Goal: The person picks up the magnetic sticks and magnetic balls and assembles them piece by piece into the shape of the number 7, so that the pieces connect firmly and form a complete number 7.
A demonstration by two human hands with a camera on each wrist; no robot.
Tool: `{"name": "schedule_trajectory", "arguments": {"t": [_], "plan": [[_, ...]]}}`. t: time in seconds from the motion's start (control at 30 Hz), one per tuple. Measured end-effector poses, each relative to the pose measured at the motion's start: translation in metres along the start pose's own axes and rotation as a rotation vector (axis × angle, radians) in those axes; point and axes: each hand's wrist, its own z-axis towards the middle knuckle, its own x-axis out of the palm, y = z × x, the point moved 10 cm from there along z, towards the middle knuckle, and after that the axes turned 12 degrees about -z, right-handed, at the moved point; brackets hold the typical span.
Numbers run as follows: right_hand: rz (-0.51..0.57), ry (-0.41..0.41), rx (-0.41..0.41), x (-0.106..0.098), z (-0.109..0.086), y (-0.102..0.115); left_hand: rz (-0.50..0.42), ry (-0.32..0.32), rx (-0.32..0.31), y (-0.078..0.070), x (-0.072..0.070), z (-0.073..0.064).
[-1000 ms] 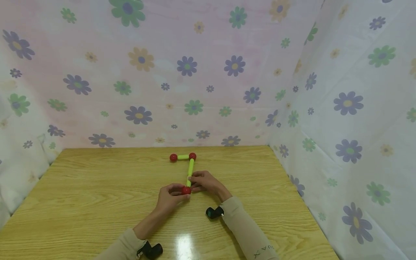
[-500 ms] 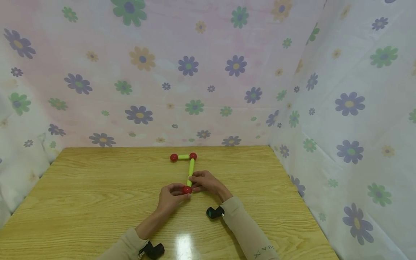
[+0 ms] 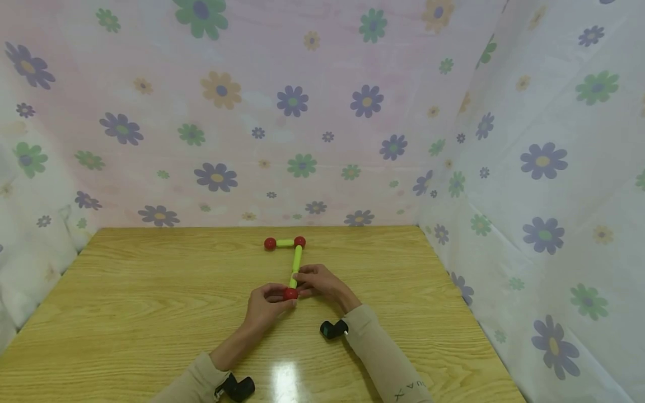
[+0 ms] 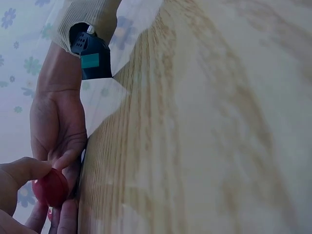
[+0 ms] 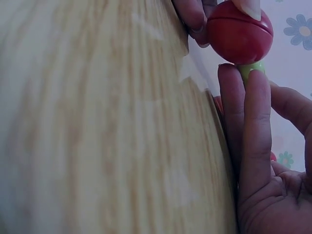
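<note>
My left hand (image 3: 263, 307) pinches a glossy red ball (image 3: 290, 294) between thumb and fingers at the near end of a yellow-green rod (image 3: 297, 259). From the right, my right hand (image 3: 323, 281) grips the lower part of this rod, its fingers partly covering it. In the right wrist view the ball (image 5: 240, 36) shows a seam line and sits against the rod's end (image 5: 251, 69). At the rod's far end is a second red ball (image 3: 299, 242). A short yellow-green rod (image 3: 285, 243) runs left from there to a third red ball (image 3: 270, 244).
The pieces lie on a wood-grain table (image 3: 151, 302). A flower-print curtain (image 3: 322, 184) stands along its back edge, with more cloth at both sides. Black wrist cameras hang at the left sleeve (image 3: 188, 383) and the right sleeve (image 3: 380, 352), close above the table.
</note>
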Motion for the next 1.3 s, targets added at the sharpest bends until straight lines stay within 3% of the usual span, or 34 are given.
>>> {"name": "schedule_trajectory", "arguments": {"t": [0.23, 0.5, 1.3], "plan": [[-0.007, 0.008, -0.014, 0.0, -0.0001, -0.0001, 0.011, 0.014, -0.014, 0.0062, -0.0032, 0.0044], [-0.003, 0.009, -0.021, -0.0005, -0.0006, -0.0021, 0.022, 0.025, 0.02, -0.0001, -0.0016, 0.0], [0.067, -0.012, -0.052, 0.0004, -0.006, -0.0042, 0.074, 0.03, 0.0, -0.0009, -0.0096, 0.0049]]}}
